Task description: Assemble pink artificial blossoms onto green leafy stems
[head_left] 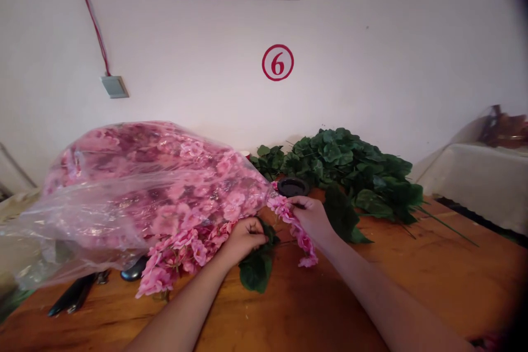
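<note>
Right hand: just right of centre frame, thumb and fingers pinched on the upper end of a pink flower strand; the right hand (pixel 311 215) lets the pink flower strand (pixel 306 245) trail down toward the table (pixel 313 313).
Left hand: at centre frame, the left hand (pixel 243 239) has its fingers curled in and appears to pinch a green leaf sprig (pixel 256 273); the exact contact is hidden.
Flower strand's feel: probably very light, with soft, floppy petals that could crease or pull off under a hard squeeze.
Flower strand's hold: best taken by the stem or at the base of a blossom, with a light fingertip pinch.
Leaf sprig's feel: likely light too, broad leaves bending easily on a somewhat stiffer stem; the stem seems the surer grip.
Plastic bag: a clear plastic bag (pixel 124 187) full of pink blossoms fills the left of the frame; its film looks slippery and crumpled.
Loose blossoms: a cluster of pink blossoms (pixel 173 258) lies at the bag's lower edge, beside the left forearm.
Leaf heap: a pile of green leaves (pixel 350 159) sits right of centre, stems poking out.
Black ring: a dark, round black ring (pixel 293 187) lies just beyond the right hand.
</note>
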`<state>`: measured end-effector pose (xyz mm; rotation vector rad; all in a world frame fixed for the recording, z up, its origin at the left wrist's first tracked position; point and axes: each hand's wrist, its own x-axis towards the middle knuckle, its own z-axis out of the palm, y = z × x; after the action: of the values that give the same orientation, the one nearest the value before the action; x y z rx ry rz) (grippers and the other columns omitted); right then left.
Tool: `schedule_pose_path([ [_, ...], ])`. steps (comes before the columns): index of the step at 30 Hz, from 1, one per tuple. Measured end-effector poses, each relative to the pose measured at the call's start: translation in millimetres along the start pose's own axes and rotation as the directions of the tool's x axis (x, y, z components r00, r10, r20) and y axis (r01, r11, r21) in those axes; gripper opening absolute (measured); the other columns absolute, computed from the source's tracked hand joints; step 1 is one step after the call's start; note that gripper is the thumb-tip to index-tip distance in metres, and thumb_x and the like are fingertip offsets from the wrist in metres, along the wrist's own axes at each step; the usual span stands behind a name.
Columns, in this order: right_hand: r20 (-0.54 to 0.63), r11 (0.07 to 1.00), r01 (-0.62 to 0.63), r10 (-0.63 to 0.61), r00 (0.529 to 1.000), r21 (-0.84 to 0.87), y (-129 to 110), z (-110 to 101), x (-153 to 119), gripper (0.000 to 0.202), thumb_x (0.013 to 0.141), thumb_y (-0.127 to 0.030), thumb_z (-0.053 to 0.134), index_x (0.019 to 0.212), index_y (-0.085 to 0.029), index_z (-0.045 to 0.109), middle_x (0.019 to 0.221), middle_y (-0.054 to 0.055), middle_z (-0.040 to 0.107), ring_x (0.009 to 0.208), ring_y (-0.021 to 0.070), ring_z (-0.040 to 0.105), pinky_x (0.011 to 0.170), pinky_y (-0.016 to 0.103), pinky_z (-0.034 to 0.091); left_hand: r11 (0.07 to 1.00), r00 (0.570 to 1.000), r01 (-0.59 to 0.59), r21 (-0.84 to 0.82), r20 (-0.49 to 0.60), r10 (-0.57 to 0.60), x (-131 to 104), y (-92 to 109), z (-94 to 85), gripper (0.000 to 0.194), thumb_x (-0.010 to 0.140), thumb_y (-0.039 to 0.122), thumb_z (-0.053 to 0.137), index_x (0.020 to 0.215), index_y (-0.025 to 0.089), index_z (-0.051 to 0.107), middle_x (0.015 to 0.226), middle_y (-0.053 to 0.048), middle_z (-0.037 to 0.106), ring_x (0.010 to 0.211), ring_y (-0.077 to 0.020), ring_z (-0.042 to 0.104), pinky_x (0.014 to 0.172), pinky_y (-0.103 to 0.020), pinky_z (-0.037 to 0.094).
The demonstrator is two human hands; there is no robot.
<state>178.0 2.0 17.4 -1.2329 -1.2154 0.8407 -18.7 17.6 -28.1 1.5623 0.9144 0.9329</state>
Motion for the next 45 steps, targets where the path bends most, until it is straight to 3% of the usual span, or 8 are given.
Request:
schedule_pose_path([
  [7, 0.033, 0.998, -0.058, 0.058, 0.998, 0.01, -7, 7, -8, 0.022, 0.07, -0.035, 0.063, 0.079, -0.017, 0.069, 0.045, -0.002, 0.058, 0.032, 0.0108, 0.047, 0.033, 0.022, 0.038, 1.0, 1.0, 0.005, 0.019, -0.012, -0.005, -2, 5, 1.5, 0.017, 0.061, 0.022, 0.066, 0.062, 0.017, 0.05, 0.046, 0.007, 0.047, 0.041, -0.0063, 0.041, 0.042, -0.018, 0.026],
  [13, 0.006, 0.995, -0.097, 0.097, 0.995, 0.017, -1, 6, -6, 0.026, 0.069, -0.037, 0.063, 0.085, -0.018, 0.069, 0.051, -0.002, 0.06, 0.032, 0.0117, 0.048, 0.03, 0.022, 0.036, 1.0, 1.0, -0.019, -0.003, -0.007, 0.019, -1, 1, 0.9, 0.016, 0.062, 0.02, 0.065, 0.062, 0.017, 0.05, 0.048, 0.007, 0.048, 0.041, -0.0061, 0.041, 0.042, -0.018, 0.026],
  [25, 0.029, 0.999, 0.019, -0.018, 0.999, -0.045, 0, 9, -6, 0.022, 0.07, -0.037, 0.063, 0.077, -0.017, 0.069, 0.058, 0.0, 0.061, 0.046, 0.0118, 0.051, 0.044, 0.023, 0.04, 1.0, 1.0, -0.014, -0.023, -0.008, 0.014, -1, -3, 0.7, 0.016, 0.062, 0.019, 0.067, 0.063, 0.017, 0.051, 0.047, 0.007, 0.049, 0.041, -0.0064, 0.041, 0.041, -0.018, 0.026],
  [28, 0.107, 0.998, 0.063, -0.062, 0.992, -0.006, 1, 7, -5, 0.022, 0.071, -0.039, 0.063, 0.076, -0.017, 0.064, 0.063, 0.0, 0.06, 0.055, 0.0123, 0.053, 0.051, 0.023, 0.042, 0.999, 1.0, -0.013, -0.038, -0.005, 0.012, -1, -3, 0.7, 0.018, 0.062, 0.021, 0.069, 0.062, 0.016, 0.051, 0.046, 0.007, 0.048, 0.04, -0.0062, 0.04, 0.042, -0.019, 0.024],
  [31, 0.293, 0.998, 0.031, -0.046, 0.955, 0.056, -3, 1, -6, 0.029, 0.074, -0.045, 0.062, 0.086, -0.019, 0.057, 0.068, -0.001, 0.06, 0.059, 0.0128, 0.054, 0.053, 0.023, 0.042, 0.998, 1.0, -0.008, -0.056, -0.001, 0.008, 0, -1, 0.7, 0.022, 0.062, 0.024, 0.071, 0.061, 0.016, 0.051, 0.045, 0.007, 0.047, 0.04, -0.0061, 0.039, 0.042, -0.019, 0.023],
  [34, 0.415, 0.998, 0.05, -0.027, 0.909, -0.045, -9, -7, -9, 0.042, 0.067, -0.043, 0.071, 0.097, -0.02, 0.052, 0.077, -0.001, 0.059, 0.067, 0.0133, 0.054, 0.059, 0.023, 0.043, 0.998, 1.0, -0.007, -0.055, 0.001, 0.007, -1, 3, 0.8, 0.024, 0.062, 0.025, 0.072, 0.06, 0.016, 0.051, 0.045, 0.007, 0.047, 0.041, -0.0064, 0.038, 0.043, -0.019, 0.024],
  [40, 0.393, 0.946, 0.175, -0.057, 0.918, -0.272, -8, -10, -7, 0.042, 0.058, -0.024, 0.076, 0.092, -0.021, 0.051, 0.084, -0.002, 0.055, 0.077, 0.0148, 0.051, 0.071, 0.026, 0.043, 1.0, 1.0, -0.018, -0.02, 0.008, 0.018, -1, 0, 0.6, 0.022, 0.063, 0.025, 0.073, 0.061, 0.016, 0.053, 0.047, 0.007, 0.048, 0.043, -0.0068, 0.039, 0.043, -0.019, 0.024],
  [45, 0.385, 0.968, 0.073, 0.026, 0.923, -0.24, 2, -3, -5, 0.037, 0.063, -0.022, 0.07, 0.09, -0.023, 0.045, 0.071, -0.005, 0.052, 0.053, 0.0102, 0.047, 0.049, 0.023, 0.04, 0.999, 0.999, -0.044, 0.022, -0.013, 0.045, 1, -6, 0.0, 0.023, 0.062, 0.027, 0.074, 0.062, 0.015, 0.055, 0.052, 0.005, 0.05, 0.048, -0.0077, 0.042, 0.048, -0.02, 0.028],
])
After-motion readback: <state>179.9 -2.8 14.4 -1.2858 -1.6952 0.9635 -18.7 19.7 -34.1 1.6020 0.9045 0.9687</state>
